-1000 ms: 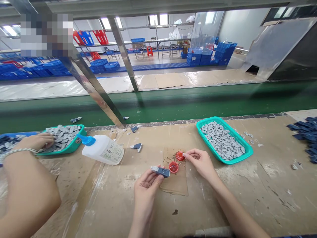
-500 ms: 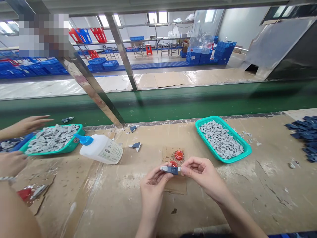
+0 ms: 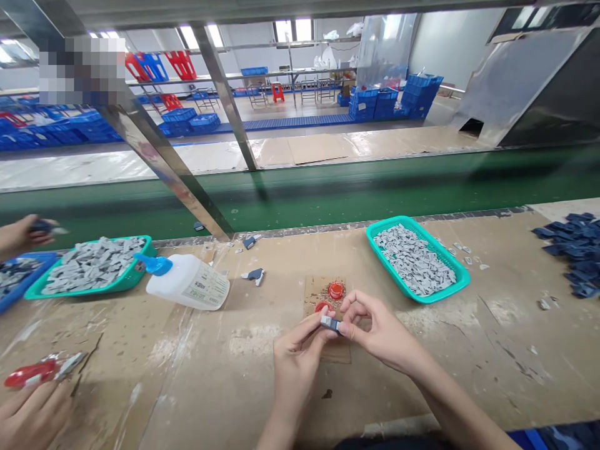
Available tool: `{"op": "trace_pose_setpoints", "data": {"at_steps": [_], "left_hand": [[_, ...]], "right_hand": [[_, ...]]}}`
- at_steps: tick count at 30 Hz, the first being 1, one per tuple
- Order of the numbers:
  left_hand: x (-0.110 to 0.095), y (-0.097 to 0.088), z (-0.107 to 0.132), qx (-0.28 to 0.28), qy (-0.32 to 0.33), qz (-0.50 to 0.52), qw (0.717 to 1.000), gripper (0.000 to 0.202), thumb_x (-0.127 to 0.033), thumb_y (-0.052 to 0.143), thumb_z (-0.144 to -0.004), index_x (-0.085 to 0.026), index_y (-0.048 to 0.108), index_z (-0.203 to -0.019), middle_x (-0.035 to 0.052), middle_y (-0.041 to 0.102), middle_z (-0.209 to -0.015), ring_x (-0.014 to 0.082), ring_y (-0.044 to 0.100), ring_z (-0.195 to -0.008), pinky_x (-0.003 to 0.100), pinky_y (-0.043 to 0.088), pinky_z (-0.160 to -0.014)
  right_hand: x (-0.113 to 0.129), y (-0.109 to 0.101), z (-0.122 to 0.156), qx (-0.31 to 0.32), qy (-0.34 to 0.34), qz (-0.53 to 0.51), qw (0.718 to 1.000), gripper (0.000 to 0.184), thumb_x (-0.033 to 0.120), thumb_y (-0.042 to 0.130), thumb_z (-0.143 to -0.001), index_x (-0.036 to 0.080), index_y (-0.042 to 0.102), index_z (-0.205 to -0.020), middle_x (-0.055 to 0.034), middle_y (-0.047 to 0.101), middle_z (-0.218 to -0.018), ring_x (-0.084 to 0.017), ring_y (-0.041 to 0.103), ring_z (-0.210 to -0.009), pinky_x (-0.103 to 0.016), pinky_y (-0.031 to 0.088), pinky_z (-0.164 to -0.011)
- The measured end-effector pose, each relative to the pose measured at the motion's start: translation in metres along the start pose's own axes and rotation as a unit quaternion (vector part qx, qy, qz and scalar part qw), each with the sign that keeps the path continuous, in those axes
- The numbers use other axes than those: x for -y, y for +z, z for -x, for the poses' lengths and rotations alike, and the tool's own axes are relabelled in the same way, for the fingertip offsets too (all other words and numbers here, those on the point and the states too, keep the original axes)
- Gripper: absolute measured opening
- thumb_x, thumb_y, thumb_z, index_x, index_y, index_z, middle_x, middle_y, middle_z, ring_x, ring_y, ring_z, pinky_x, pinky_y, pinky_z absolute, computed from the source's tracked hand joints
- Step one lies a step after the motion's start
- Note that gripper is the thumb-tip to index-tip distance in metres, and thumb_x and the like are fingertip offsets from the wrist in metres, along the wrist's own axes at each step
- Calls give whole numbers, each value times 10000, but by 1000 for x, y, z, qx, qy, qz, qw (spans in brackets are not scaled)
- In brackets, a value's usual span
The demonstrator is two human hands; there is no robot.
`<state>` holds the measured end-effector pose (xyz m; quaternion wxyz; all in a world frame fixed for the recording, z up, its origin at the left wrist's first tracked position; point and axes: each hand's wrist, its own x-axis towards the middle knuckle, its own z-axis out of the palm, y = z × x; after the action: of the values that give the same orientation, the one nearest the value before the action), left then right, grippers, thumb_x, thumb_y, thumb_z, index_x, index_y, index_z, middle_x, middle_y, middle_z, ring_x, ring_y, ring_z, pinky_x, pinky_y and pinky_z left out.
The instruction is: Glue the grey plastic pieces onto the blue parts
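A small navy-and-grey plastic part [image 3: 330,323] is pinched between both my hands in front of me, with its grey end turned toward the left. My left hand [image 3: 296,350] grips it by thumb and fingers from the left. From the right, my right hand [image 3: 377,328] is closed on its navy end. Just behind the part, two red caps [image 3: 335,290] sit on a small wet-looking cardboard piece [image 3: 338,355]; my fingers partly hide the nearer one.
A teal basket [image 3: 440,297] of grey pieces stands right, another teal basket [image 3: 89,289] left. A white bottle [image 3: 190,284] with a blue top leans over. Navy parts [image 3: 579,259] lie far right. A co-worker's hands [image 3: 35,409] are at left. Behind runs a green belt [image 3: 319,199].
The part has turned in my fingers, and my hands are closer together. At left, the co-worker's upper hand now holds a navy-and-grey part; the lower hand has moved down near a red object.
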<state>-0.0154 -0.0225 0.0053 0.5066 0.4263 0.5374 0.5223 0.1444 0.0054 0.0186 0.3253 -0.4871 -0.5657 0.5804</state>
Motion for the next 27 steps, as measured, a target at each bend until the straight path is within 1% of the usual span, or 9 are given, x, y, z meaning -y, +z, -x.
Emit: {"op": "trace_pose_setpoints", "data": {"at_steps": [2,6,11,14,16,18,21,24,27], "left_hand": [[-1,-1,-2,13,-2,-10,1000,243,-211,751,-639,-229,755,-882,68,710,-981,303,629,-1008,397,461,-955],[-4,-1,-10,72,-61,24,995,304,-226,770,-611,-191,748,-912,83,709,-982,306,649,-955,402,489,-917],[-11,6,-22,115,-61,53,990,418,-233,747,-659,-177,687,-1069,95,674,-1094,278,611,-1042,371,484,-918],[-14,10,-30,143,-35,23,989,450,-286,678,-742,-185,621,-1176,107,640,-1163,260,570,-1104,348,450,-939],[-12,9,-44,139,11,-46,989,449,-329,589,-813,-183,568,-1237,109,642,-1138,243,567,-1097,336,430,-942],[-7,4,-71,113,85,-173,975,433,-341,474,-876,-178,523,-1275,116,637,-1111,234,570,-1072,342,417,-937],[-2,-6,-139,54,181,-358,914,453,-274,390,-902,-134,451,-1329,173,576,-1182,265,522,-1123,407,355,-987],[-3,-10,-216,42,211,-427,879,513,-217,508,-845,-54,427,-1324,236,517,-1222,325,434,-1199,487,284,-1024],[-6,-7,-273,62,218,-491,841,462,-281,564,-838,-121,479,-1264,162,511,-1243,293,460,-1173,525,331,-989]], "right_hand": [[-3,-3,-2,22,-17,3,1000,217,367,632,-782,187,533,-852,-4,631,-745,-153,578,-741,-249,424,-697],[-3,-9,-4,59,-8,-37,998,246,398,644,-772,169,554,-789,-28,641,-762,-162,581,-758,-241,426,-672],[4,-9,-6,7,11,-102,995,280,421,645,-771,150,606,-711,-40,676,-749,-149,600,-719,-227,430,-660],[9,-13,-4,-22,7,-103,994,309,461,554,-834,170,660,-824,-37,686,-760,-145,608,-718,-200,416,-577],[11,-18,-1,-53,-4,-89,995,324,477,513,-855,192,662,-902,-42,694,-825,-154,617,-759,-197,423,-559],[9,-25,3,-99,-12,-68,993,317,486,533,-839,200,655,-903,-46,693,-864,-166,624,-790,-210,458,-601],[-10,-37,12,-164,-17,-45,985,311,498,584,-795,206,652,-877,-55,684,-889,-193,632,-844,-252,502,-734],[-44,-45,25,-201,-4,-49,978,329,512,607,-768,215,656,-901,-72,675,-926,-212,637,-875,-276,522,-790],[-73,-50,38,-236,14,-54,970,347,516,636,-732,209,675,-890,-82,683,-875,-215,651,-816,-269,550,-742]]}}
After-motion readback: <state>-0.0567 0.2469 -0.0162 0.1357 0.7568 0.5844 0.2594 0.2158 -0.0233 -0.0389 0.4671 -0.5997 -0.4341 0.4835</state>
